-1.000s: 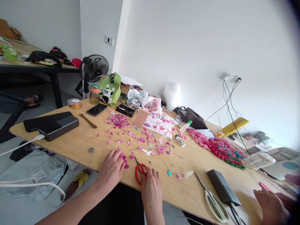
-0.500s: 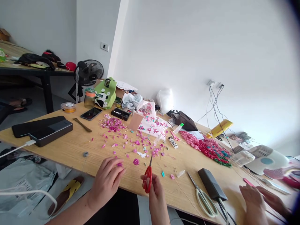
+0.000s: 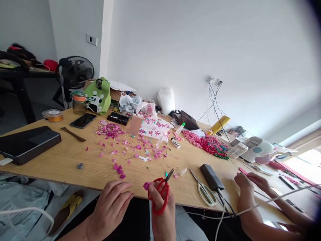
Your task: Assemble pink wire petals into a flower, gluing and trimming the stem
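Note:
At the table's front edge, my right hand (image 3: 162, 204) is wrapped round red-handled scissors (image 3: 164, 192), their dark blades parted and pointing up and right. A magenta petal piece (image 3: 146, 185) shows at its fingertips. Left of it, my left hand (image 3: 111, 202) is palm down with its fingers extended; nothing shows in it. Magenta petals (image 3: 118, 169) lie on the wooden table just beyond my left hand. A larger petal pile (image 3: 110, 130) sits farther back, with loose pink pieces scattered to its right.
Green-handled scissors (image 3: 206, 194) and a dark power strip (image 3: 212, 177) lie at the right. Beyond them are another person's hands (image 3: 244, 182). A power bank (image 3: 35, 144) and a phone (image 3: 83, 120) rest at the left. Red and pink strands (image 3: 205, 144) are heaped behind.
The view has turned right. The red scissors have opened and tilted right. A magenta piece now shows at my right fingertips, and my left hand no longer has one beside its fingers.

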Demonstrator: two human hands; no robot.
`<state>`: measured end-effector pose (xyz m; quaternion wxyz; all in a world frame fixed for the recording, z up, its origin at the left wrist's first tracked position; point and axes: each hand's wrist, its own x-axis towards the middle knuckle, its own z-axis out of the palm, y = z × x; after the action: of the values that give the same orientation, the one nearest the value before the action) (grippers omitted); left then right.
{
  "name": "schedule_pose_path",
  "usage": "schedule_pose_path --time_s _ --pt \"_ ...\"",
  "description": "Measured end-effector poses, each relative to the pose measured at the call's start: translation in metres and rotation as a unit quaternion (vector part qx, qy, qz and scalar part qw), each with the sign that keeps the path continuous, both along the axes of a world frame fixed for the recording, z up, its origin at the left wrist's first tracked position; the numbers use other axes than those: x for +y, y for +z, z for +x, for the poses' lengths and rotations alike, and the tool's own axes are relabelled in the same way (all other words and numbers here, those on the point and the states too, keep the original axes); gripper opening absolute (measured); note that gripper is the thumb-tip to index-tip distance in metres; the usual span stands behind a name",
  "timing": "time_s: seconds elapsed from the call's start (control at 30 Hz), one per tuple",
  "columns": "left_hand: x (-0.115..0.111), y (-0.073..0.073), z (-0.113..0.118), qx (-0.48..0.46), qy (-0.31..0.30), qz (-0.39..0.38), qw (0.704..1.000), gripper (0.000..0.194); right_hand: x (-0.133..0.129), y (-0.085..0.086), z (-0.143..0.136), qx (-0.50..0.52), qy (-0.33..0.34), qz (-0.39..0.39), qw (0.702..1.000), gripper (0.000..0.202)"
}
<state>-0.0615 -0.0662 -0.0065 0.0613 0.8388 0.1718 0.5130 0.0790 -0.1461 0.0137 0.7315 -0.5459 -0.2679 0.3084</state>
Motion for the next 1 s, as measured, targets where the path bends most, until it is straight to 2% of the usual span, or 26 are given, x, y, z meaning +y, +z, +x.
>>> schedule_pose_path --time_s 0.1,0.2,0.27,0.33,0.43,0.6,0.83,1.0 --pt "0.002 -0.003 0.001 -0.008 -0.033 -0.052 0.998 0.014 0.002 -0.001 0.002 -0.015 -0.007 -0.013 1.000 0.017" --pt "0.006 0.001 0.000 -0.021 -0.067 -0.176 0.982 0.010 0.005 -0.001 0.002 -0.024 0.015 -0.023 0.999 0.018" --pt "0.009 0.008 -0.001 -0.016 -0.081 -0.292 0.953 0.013 0.008 -0.001 -0.001 -0.026 0.052 -0.028 0.998 0.019" --pt "0.011 0.015 -0.002 0.013 -0.110 -0.399 0.910 0.015 0.011 -0.002 -0.005 -0.020 0.079 -0.027 0.996 0.020" --pt "0.013 0.023 -0.002 0.027 -0.144 -0.487 0.861 0.018 0.012 -0.003 -0.009 -0.002 0.109 -0.025 0.994 0.021" --pt "0.013 0.020 0.004 0.023 -0.189 -0.556 0.809 0.023 0.009 -0.002 -0.008 -0.005 0.091 -0.044 0.995 0.020" --pt "0.011 0.007 0.009 0.011 -0.221 -0.603 0.766 0.020 0.009 -0.010 -0.004 -0.006 0.102 -0.063 0.993 0.021" --pt "0.018 0.005 0.009 0.002 -0.224 -0.630 0.744 0.021 0.016 -0.010 -0.007 -0.007 0.103 -0.062 0.993 0.023"
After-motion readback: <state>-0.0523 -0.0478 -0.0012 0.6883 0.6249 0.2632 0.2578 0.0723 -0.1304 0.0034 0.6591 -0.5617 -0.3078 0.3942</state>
